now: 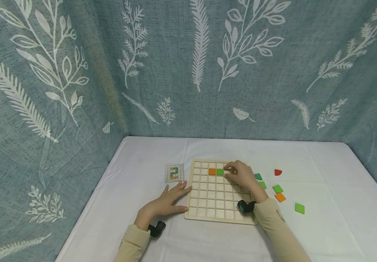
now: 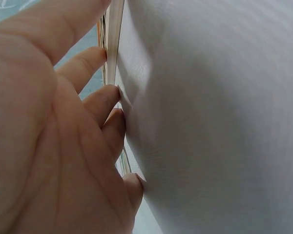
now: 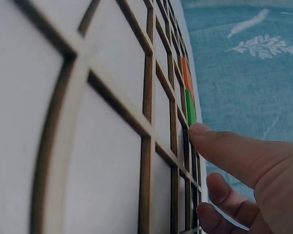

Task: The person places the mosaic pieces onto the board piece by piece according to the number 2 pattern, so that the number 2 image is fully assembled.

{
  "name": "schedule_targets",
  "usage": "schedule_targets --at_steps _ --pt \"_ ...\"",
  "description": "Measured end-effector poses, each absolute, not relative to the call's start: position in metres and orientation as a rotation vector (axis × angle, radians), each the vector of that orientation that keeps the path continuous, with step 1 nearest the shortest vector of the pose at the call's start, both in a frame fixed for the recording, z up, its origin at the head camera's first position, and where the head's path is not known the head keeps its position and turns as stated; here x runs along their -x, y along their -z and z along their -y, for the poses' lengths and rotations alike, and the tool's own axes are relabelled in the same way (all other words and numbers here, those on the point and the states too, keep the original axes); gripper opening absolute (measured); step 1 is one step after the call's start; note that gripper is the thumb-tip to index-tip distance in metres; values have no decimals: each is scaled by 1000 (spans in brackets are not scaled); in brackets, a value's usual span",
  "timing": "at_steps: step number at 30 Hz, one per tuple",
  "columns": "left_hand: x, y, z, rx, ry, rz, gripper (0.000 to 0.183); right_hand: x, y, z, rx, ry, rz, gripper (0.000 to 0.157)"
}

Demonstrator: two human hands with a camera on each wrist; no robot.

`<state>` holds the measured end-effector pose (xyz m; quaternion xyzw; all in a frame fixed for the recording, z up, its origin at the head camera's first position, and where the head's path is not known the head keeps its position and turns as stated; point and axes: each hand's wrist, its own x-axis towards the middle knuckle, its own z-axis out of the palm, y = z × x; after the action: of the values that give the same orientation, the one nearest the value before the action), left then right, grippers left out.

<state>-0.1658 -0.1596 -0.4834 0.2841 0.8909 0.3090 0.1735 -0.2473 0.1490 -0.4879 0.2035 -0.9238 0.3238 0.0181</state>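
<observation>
A wooden grid board (image 1: 221, 220) lies on the table, with an orange square tile (image 1: 212, 171) and a green square tile (image 1: 219, 171) side by side in an upper row. My right hand (image 1: 242, 176) reaches over the board. Its thumb and forefinger are at the cell just right of the green tile. In the right wrist view the thumb (image 3: 219, 139) touches the board beside the green tile (image 3: 190, 108); whether a piece is between the fingertips is hidden. With fingers spread, my left hand (image 1: 167, 202) rests against the board's left edge.
A small pattern card (image 1: 167, 178) lies left of the board. Right of it are scattered a dark green piece (image 1: 258, 176), a red quarter-round piece (image 1: 278, 172), green tiles (image 1: 300, 208) and an orange tile (image 1: 280, 197). A leaf-patterned curtain (image 1: 182, 72) hangs behind the table.
</observation>
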Motion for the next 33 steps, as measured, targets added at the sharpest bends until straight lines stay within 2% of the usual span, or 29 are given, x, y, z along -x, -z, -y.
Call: schedule_targets --at_steps 33 --pt "166 484 162 -810 -859 -2535 71 238 484 -193 -563 -949 2843 24"
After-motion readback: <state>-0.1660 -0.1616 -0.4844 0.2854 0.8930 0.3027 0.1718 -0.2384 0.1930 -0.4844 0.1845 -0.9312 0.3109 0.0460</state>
